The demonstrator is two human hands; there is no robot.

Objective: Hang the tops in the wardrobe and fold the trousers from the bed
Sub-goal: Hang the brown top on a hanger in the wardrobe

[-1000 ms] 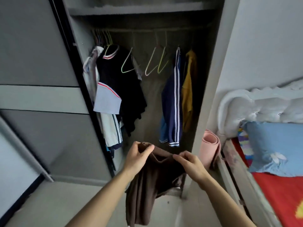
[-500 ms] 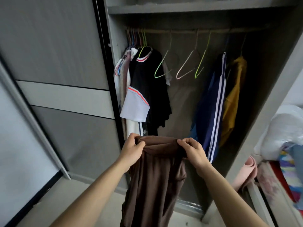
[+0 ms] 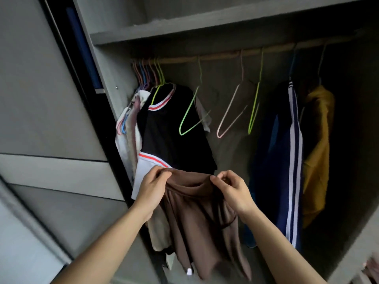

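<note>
At the wardrobe [image 3: 205, 19], below the middle of its rail [image 3: 225, 55], we hold the brown top [image 3: 196, 218], left hand [image 3: 152, 187] and right hand [image 3: 233, 189] each pinching its upper edge. That thin pinch could slip and drop it, or the cloth could catch the black top [image 3: 174, 136] alongside; open room lies mid-rail among the bare hangers [image 3: 225, 119].

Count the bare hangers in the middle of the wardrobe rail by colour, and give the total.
Green hangers: 2
Pink hanger: 1
Total: 3
</note>
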